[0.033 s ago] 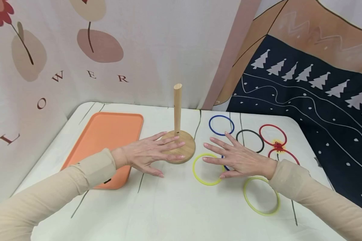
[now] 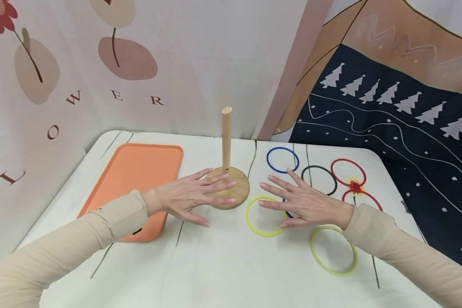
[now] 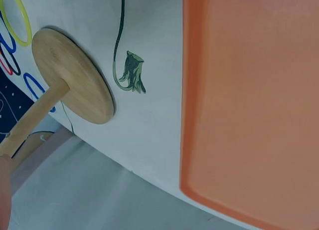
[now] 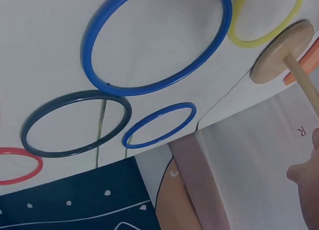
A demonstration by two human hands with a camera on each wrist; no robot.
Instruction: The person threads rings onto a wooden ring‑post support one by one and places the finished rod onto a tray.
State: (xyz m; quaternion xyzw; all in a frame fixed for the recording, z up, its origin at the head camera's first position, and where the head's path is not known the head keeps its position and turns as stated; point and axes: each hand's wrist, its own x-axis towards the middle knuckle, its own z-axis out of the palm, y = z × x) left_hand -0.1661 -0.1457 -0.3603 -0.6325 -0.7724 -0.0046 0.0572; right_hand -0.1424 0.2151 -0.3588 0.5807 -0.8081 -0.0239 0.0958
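Observation:
In the head view my left hand (image 2: 194, 196) is spread palm down, its fingers in front of the round base (image 2: 240, 186) of a wooden post stand; whether they touch it I cannot tell. Its upright post (image 2: 226, 137) carries no ring. My right hand (image 2: 306, 201) is also spread, holding nothing, over a yellow ring (image 2: 247, 214) and a blue ring (image 2: 288, 214) that it partly hides. Beyond it lie another blue ring (image 2: 268, 161) and a black ring (image 2: 319, 167). Only a bit of each hand shows at the edge of its wrist view.
An orange tray (image 2: 138, 171) lies at the left, partly beneath the left forearm. Two red rings (image 2: 348, 160) touch or nearly touch at the right. A yellow-green ring (image 2: 334, 273) lies nearer, by the right sleeve. Printed curtains hang behind the white-covered table (image 2: 223, 273).

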